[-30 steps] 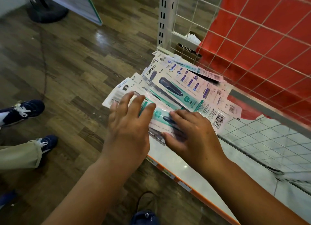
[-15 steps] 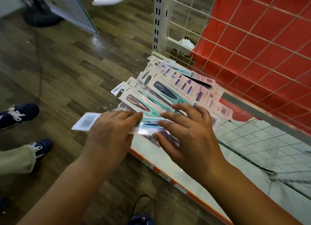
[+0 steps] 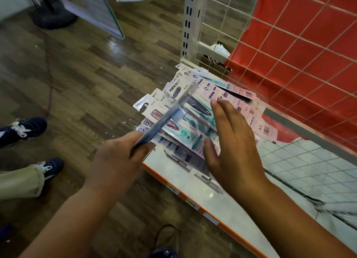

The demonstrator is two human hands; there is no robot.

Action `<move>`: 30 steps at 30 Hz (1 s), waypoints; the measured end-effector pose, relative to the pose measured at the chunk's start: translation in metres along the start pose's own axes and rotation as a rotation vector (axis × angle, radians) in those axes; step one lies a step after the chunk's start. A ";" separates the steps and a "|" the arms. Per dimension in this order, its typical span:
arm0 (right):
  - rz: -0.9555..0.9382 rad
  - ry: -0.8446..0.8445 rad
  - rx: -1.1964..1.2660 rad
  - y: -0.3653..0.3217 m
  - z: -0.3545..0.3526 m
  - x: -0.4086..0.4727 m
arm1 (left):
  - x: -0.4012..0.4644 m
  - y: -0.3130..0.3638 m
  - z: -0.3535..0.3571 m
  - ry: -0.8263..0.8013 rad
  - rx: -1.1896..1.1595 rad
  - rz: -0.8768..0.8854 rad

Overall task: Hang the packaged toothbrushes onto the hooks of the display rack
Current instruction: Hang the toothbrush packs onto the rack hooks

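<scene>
Down by the rack's white base shelf [image 3: 228, 197], the left hand [image 3: 116, 161] gripped one packaged toothbrush [image 3: 166, 120] by its lower end, fingers curled round it. The pack was seen edge-on and tilted up toward the wire grid [image 3: 251, 35]; its bristle head showed pale through the blister, though motion blur hid the card's print. The right hand [image 3: 233, 141] hovered with fingers straight and slightly spread, palm facing left, just above the fanned pile of packaged toothbrushes [image 3: 193, 110]; whether it touched them was hard to tell. That pile lay on the shelf's near corner, overhanging the orange front edge [image 3: 185, 196]. Red cloth [image 3: 301, 51] hung behind the grid. On the wood-look floor [image 3: 77, 74] to the left stood another person's dark sneakers [image 3: 25, 128], with a fan base [image 3: 52, 16] farther back.
</scene>
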State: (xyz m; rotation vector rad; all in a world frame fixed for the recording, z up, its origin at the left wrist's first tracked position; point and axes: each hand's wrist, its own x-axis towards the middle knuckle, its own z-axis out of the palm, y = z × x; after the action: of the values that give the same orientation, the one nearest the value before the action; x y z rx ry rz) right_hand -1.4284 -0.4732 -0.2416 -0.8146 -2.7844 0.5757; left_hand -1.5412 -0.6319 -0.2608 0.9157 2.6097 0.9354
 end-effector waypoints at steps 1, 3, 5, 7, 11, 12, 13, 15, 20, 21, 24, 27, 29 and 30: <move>0.037 -0.056 -0.012 0.005 0.001 0.004 | 0.001 0.001 -0.001 0.000 -0.063 -0.026; 0.095 -0.122 -0.077 0.016 0.003 0.014 | 0.002 0.006 -0.002 -0.029 -0.217 -0.109; 0.140 -0.163 -0.118 0.023 0.008 0.023 | 0.003 0.013 -0.002 -0.072 -0.431 -0.242; 0.185 -0.186 -0.135 0.027 0.013 0.031 | 0.004 0.017 0.002 -0.070 -0.650 -0.369; 0.188 -0.180 -0.129 0.034 0.021 0.036 | 0.008 0.019 0.010 -0.077 -0.830 -0.414; 0.185 -0.173 -0.123 0.036 0.022 0.036 | 0.009 0.018 0.011 -0.074 -0.855 -0.415; 0.185 -0.167 -0.122 0.037 0.023 0.035 | 0.011 0.016 0.013 -0.070 -0.888 -0.422; 0.185 -0.162 -0.128 0.040 0.024 0.035 | 0.012 0.013 0.016 -0.071 -0.943 -0.441; 0.169 -0.139 -0.123 0.042 0.025 0.035 | 0.014 0.012 0.023 -0.088 -0.970 -0.452; 0.159 -0.131 -0.122 0.043 0.025 0.036 | 0.015 0.012 0.024 -0.093 -0.963 -0.452; 0.151 -0.112 -0.111 0.043 0.023 0.035 | 0.015 0.013 0.026 -0.101 -0.915 -0.455; 0.148 -0.083 -0.104 0.042 0.023 0.034 | 0.014 0.018 0.026 -0.121 -0.890 -0.450; 0.141 -0.064 -0.107 0.041 0.022 0.032 | 0.012 0.022 0.026 -0.128 -0.890 -0.440; 0.143 -0.057 -0.105 0.041 0.020 0.032 | 0.011 0.024 0.025 -0.132 -0.892 -0.433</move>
State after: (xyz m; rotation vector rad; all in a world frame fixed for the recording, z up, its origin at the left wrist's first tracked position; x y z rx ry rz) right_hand -1.4410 -0.4309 -0.2749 -1.0413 -2.8450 0.4859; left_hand -1.5286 -0.5986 -0.2647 0.1603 1.8133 1.5955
